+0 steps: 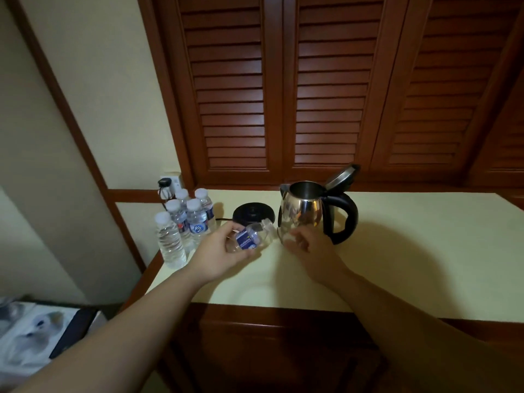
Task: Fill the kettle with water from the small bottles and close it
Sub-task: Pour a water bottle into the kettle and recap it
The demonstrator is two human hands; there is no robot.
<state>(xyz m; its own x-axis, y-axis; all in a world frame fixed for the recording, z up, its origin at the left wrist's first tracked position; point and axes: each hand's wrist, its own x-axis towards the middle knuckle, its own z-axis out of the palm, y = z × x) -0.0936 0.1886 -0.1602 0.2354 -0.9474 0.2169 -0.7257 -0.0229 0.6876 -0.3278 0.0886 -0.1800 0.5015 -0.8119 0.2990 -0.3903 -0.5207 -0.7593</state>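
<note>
Head cam, only view I had. L hand [224,255] was wrapped round a small bottle [251,238], thumb on top, fingers curled under, blue label showing between them. Bottle looked empty & uncapped; its long axis lay near horizontal, neck pointing away from the palm, up-right toward the kettle [304,207]. Mouth sat just short of the kettle's belly, below the rim, so no pouring at that instant.

R hand [307,241] was low at the kettle's front, fingers loosely curled; something pale blurred at the fingertips, poss. a cap, couldn't tell. Couldn't say if it touched the steel either.

Kettle stood upright on the tabletop [411,251], just beyond both sets of fingers, lid [341,175] flipped up at the back, handle to the right, spout to the left. Its base [253,214] sat behind the L fingers, kettle off it.

Capped full bottles [184,222] clustered left of the L thumb, near the wall.

My read: mid-fill, one bottle spent. Next move needed the empty put down, a full one taken from the cluster, cap twisted off, neck tipped over the open rim. Lid press came last.
</note>
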